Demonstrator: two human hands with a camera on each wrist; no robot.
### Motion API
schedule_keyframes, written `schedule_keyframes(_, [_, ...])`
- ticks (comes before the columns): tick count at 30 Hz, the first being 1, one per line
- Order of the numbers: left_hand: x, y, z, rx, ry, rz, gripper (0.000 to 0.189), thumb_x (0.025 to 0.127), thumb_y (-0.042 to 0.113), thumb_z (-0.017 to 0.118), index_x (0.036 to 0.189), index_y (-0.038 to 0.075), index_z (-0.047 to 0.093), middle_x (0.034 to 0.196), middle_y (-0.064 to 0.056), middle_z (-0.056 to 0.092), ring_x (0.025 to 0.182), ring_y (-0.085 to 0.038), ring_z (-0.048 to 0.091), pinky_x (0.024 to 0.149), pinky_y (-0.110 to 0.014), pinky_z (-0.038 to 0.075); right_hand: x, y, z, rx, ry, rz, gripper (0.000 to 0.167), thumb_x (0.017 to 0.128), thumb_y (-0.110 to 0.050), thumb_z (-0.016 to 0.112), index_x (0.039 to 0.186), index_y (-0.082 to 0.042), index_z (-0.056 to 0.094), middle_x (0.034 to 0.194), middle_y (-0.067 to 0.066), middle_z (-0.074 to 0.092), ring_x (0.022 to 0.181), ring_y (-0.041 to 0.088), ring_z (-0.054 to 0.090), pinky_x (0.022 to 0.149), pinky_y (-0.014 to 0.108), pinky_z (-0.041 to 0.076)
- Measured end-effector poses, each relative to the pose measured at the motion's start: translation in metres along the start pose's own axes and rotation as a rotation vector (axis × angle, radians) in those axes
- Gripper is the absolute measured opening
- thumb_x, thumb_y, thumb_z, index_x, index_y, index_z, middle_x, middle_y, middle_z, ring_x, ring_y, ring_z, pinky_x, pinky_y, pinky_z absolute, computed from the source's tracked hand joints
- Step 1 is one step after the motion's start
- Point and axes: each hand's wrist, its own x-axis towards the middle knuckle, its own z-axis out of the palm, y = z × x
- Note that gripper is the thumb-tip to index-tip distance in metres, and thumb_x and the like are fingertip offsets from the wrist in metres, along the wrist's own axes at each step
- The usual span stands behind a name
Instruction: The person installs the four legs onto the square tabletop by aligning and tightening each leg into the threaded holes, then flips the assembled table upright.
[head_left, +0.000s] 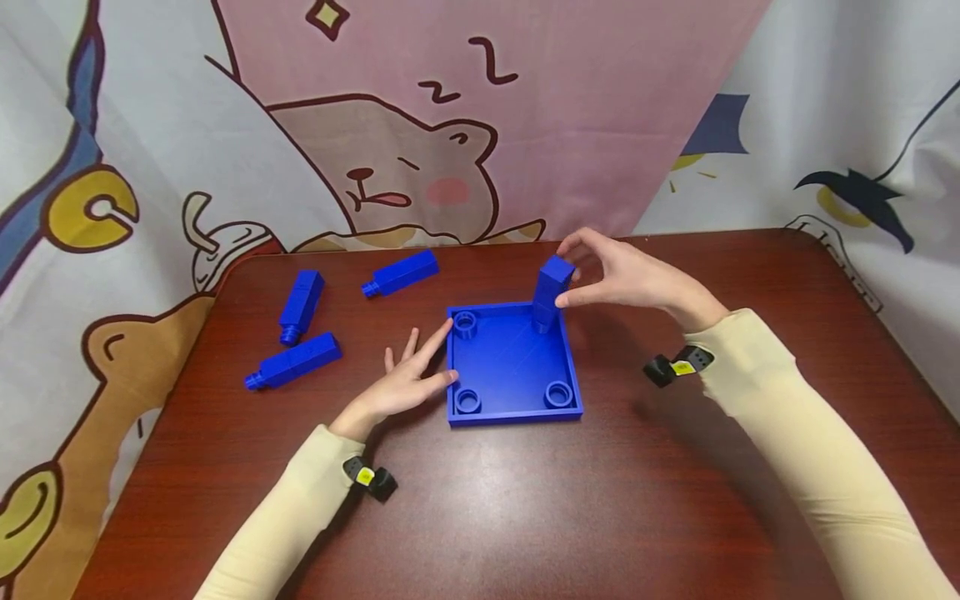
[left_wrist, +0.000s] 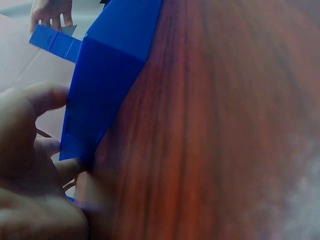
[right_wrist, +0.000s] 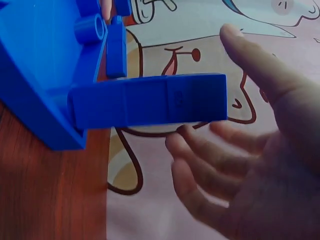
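Observation:
A square blue tray-like base (head_left: 504, 419) with raised edges lies on the table, with round sockets in three of its corners. From its far right corner a square blue leg (head_left: 552, 287) stands upright. My right hand (head_left: 622, 271) is around the leg's top, and the right wrist view shows thumb and fingers spread apart with a gap to the leg (right_wrist: 150, 101). My left hand (head_left: 401, 383) rests against the base's left side, its index finger and thumb at the edge and the other fingers extended. In the left wrist view the base's side wall (left_wrist: 102, 85) meets the fingertips.
Three more blue legs with threaded ends lie left of the base: one leg (head_left: 405, 272) at the back, another leg (head_left: 303, 302) and a third leg (head_left: 300, 360) farther left. A printed curtain (head_left: 570, 108) hangs behind the brown table (head_left: 510, 517).

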Motion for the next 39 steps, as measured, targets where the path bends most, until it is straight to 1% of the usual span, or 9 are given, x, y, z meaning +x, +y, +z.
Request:
schedule_keyframes(3, [0.001,0.001,0.000,0.008,-0.015,-0.003,0.075,0.098,0.035,0.054,0.156,0.027,0.007,0.160,0.000,0.013,0.143,-0.032,-0.016,0.099,-0.062,-0.023,-0.002,0.004,-0.003,-0.002,-0.071,-0.087,0.066,0.087,-0.021,0.074,0.142,-0.013,0.039,0.136,0.015,0.049,0.118,0.034,0.051,0.095,0.052,0.042])
schedule_keyframes(5, [0.001,0.001,-0.001,0.018,-0.025,-0.009,0.075,0.098,0.035,0.053,0.156,0.027,0.006,0.160,0.000,0.012,0.143,-0.033,-0.017,0.099,-0.063,-0.023,-0.003,0.005,-0.004,-0.022,-0.105,-0.141,0.066,0.090,-0.015,0.069,0.147,-0.015,0.036,0.142,0.013,0.044,0.124,0.034,0.047,0.098,0.054,0.039])
schedule_keyframes(9, [0.002,0.003,-0.002,0.036,-0.040,-0.024,0.075,0.098,0.035,0.052,0.156,0.027,0.005,0.160,0.000,0.011,0.143,-0.033,-0.017,0.099,-0.063,-0.023,-0.005,0.009,-0.007,-0.012,-0.130,-0.232,0.056,0.094,0.000,0.056,0.147,-0.009,0.038,0.143,0.014,0.044,0.128,0.034,0.043,0.101,0.054,0.036])
schedule_keyframes(13, [0.003,0.005,-0.002,0.045,-0.049,-0.047,0.075,0.098,0.036,0.051,0.156,0.029,0.005,0.160,0.001,0.013,0.143,-0.032,-0.018,0.099,-0.063,-0.023,-0.003,0.012,-0.006,0.020,-0.106,-0.265,0.047,0.096,0.003,0.050,0.142,-0.003,0.043,0.140,0.018,0.047,0.127,0.035,0.045,0.100,0.053,0.038])
schedule_keyframes(22, [0.006,0.004,-0.003,0.046,-0.071,-0.067,0.076,0.098,0.038,0.050,0.156,0.032,0.002,0.160,0.001,0.014,0.142,-0.029,-0.020,0.099,-0.062,-0.023,-0.001,0.013,0.002,0.015,0.042,-0.242,0.033,0.094,-0.010,0.063,0.126,-0.006,0.058,0.118,0.010,0.062,0.110,0.027,0.058,0.089,0.046,0.046])
schedule_keyframes(28, [0.007,0.006,-0.006,0.050,-0.061,-0.064,0.077,0.096,0.037,0.054,0.156,0.031,0.006,0.159,-0.001,0.017,0.143,-0.030,-0.016,0.100,-0.063,-0.022,-0.003,0.010,0.012,-0.015,0.185,-0.082,0.030,0.086,-0.022,0.075,0.103,-0.006,0.056,0.098,0.010,0.063,0.088,0.024,0.056,0.072,0.039,0.043])
schedule_keyframes(32, [0.008,0.006,-0.008,0.058,-0.026,-0.028,0.077,0.094,0.036,0.059,0.156,0.028,0.013,0.157,-0.004,0.024,0.144,-0.034,-0.008,0.101,-0.066,-0.017,-0.006,0.009,0.018,-0.052,0.262,-0.011,0.034,0.083,-0.028,0.077,0.096,-0.007,0.054,0.094,0.011,0.062,0.081,0.026,0.052,0.063,0.037,0.038])
schedule_keyframes(36, [0.009,0.004,-0.012,0.052,0.006,0.028,0.079,0.090,0.035,0.064,0.155,0.024,0.021,0.154,-0.009,0.032,0.144,-0.039,0.000,0.101,-0.070,-0.011,-0.007,0.009,0.021,-0.064,0.317,0.005,0.035,0.082,-0.031,0.078,0.093,-0.008,0.055,0.089,0.010,0.061,0.076,0.025,0.050,0.059,0.037,0.037])
schedule_keyframes(39, [0.011,0.002,-0.015,0.031,0.014,0.078,0.080,0.087,0.033,0.069,0.154,0.020,0.026,0.150,-0.013,0.037,0.144,-0.039,0.005,0.103,-0.069,-0.008,-0.008,0.011,0.021,-0.057,0.322,0.004,0.035,0.082,-0.032,0.078,0.093,-0.008,0.056,0.090,0.009,0.061,0.076,0.023,0.050,0.059,0.036,0.038])
